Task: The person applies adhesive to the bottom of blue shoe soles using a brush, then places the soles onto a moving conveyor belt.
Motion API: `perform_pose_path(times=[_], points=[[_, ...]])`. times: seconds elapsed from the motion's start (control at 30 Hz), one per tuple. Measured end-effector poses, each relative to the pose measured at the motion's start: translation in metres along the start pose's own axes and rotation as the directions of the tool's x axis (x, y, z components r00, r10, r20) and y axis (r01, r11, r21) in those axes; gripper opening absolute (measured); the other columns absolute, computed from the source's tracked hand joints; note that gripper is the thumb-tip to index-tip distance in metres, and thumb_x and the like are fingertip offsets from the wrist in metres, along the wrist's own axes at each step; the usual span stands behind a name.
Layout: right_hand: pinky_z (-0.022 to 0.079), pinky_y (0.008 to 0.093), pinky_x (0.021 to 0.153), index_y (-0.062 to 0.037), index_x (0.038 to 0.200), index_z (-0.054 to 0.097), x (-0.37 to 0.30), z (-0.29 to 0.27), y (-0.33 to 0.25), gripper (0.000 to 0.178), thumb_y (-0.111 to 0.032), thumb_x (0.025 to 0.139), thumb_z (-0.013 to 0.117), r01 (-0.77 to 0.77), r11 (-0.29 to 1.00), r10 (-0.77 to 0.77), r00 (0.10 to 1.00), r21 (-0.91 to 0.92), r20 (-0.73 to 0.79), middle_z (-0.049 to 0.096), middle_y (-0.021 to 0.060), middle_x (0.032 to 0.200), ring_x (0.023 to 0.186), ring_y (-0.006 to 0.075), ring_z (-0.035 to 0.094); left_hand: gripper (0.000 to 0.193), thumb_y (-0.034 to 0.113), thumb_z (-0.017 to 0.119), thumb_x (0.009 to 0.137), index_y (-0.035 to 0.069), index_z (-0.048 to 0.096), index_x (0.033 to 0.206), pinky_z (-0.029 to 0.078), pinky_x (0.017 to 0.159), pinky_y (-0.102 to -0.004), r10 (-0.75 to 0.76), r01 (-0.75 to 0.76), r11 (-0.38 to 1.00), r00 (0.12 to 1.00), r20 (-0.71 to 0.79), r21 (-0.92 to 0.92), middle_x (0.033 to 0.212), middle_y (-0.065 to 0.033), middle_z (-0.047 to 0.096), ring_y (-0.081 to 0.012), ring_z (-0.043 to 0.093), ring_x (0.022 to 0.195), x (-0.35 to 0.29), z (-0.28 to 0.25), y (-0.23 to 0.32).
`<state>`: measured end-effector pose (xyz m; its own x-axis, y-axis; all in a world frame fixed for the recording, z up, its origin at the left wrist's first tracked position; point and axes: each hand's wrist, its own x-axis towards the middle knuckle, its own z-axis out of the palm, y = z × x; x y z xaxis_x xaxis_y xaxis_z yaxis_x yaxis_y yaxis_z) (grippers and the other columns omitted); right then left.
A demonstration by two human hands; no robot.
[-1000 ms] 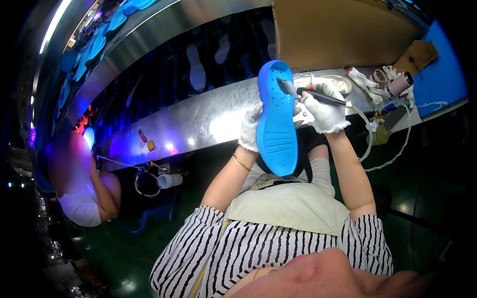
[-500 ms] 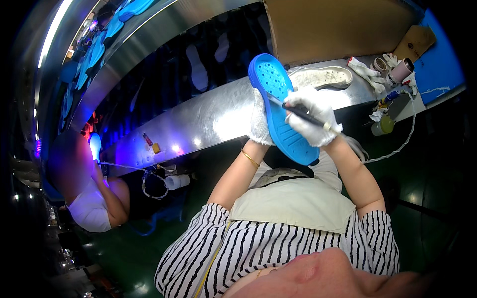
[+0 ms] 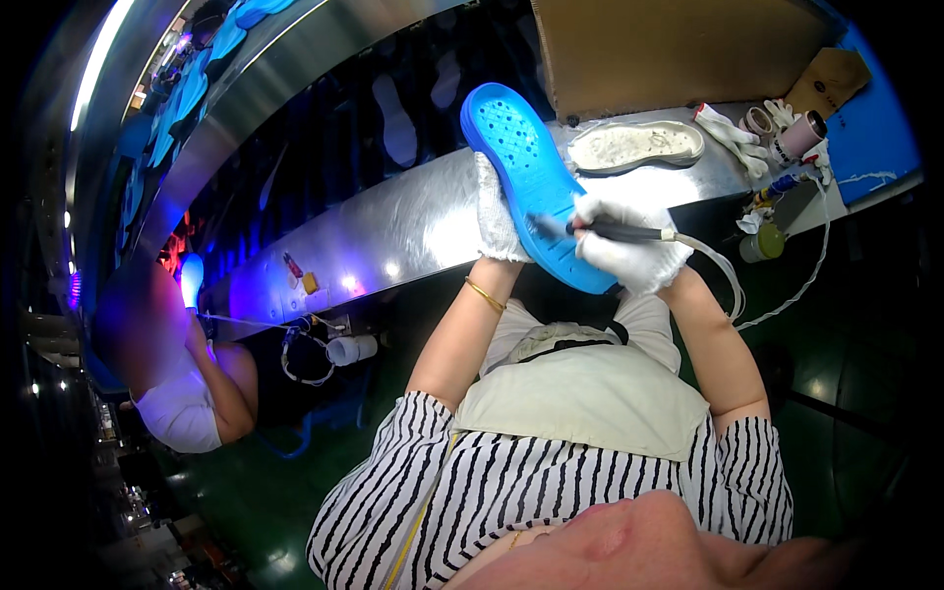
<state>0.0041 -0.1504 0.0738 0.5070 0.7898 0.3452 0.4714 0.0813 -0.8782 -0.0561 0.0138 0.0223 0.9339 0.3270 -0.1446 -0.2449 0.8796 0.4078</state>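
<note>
A blue shoe sole, with a pattern of small holes at its far end, is held up at a slant over the bench's near edge. My left hand, in a white glove, grips it along its left side; the fingers beneath are hidden. In my gloved right hand is a brush with a black handle and a pale tube running from its back end. The brush tip touches the inner face of the sole in its nearer half.
A whitish sole lies on the metal bench, with white gloves and a pink cylinder farther right. Behind stands a cardboard panel. A dark conveyor carries soles. Another person works at the left.
The blue sole has shifted left and slightly away from me. The brush tip has moved along it toward the near end, and the handle now lies more level.
</note>
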Motion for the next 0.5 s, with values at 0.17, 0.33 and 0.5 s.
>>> perform_pose_path(times=[0.17, 0.33, 0.5], points=[[0.048, 0.029, 0.071, -0.0065, 0.081, 0.06, -0.004, 0.01, -0.006, 0.017, -0.002, 0.066, 0.067, 0.059, 0.997, -0.061, 0.998, -0.049, -0.031, 0.061, 0.0093, 0.08, 0.075, 0.021, 0.06, 0.075, 0.068, 0.042, 0.081, 0.008, 0.042, 0.127, 0.049, 0.086, -0.0454, -0.005, 0.004, 1.0, 0.998, 0.055, 0.017, 0.114, -0.0166, 0.055, -0.0309, 0.057, 0.096, 0.006, 0.005, 0.008], [0.047, 0.0248, 0.07, -0.0046, 0.084, 0.063, 0.003, -0.011, -0.012, 0.012, -0.003, 0.073, 0.064, -0.222, 0.957, 0.221, 0.975, 0.186, 0.025, 0.061, 0.0033, 0.079, 0.075, 0.0101, 0.057, 0.077, 0.069, 0.039, 0.081, 0.009, 0.04, 0.13, 0.046, 0.09, -0.0449, 0.039, -0.037, 0.999, 0.997, 0.067, -0.035, 0.118, -0.0161, 0.052, -0.0299, 0.054, 0.104, 0.004, 0.014, 0.01], [0.047, 0.0228, 0.07, -0.001, 0.085, 0.062, 0.011, -0.023, 0.004, 0.009, -0.005, 0.077, 0.064, -0.091, 0.968, 0.133, 0.977, 0.234, -0.168, 0.062, 0.0044, 0.081, 0.074, 0.0096, 0.058, 0.09, 0.077, 0.028, 0.077, 0.011, 0.027, 0.139, 0.03, 0.105, -0.0458, -0.01, 0.163, 0.932, 0.905, 0.426, -0.323, 0.137, -0.0136, 0.036, -0.0311, 0.039, 0.122, -0.014, 0.016, -0.012]])
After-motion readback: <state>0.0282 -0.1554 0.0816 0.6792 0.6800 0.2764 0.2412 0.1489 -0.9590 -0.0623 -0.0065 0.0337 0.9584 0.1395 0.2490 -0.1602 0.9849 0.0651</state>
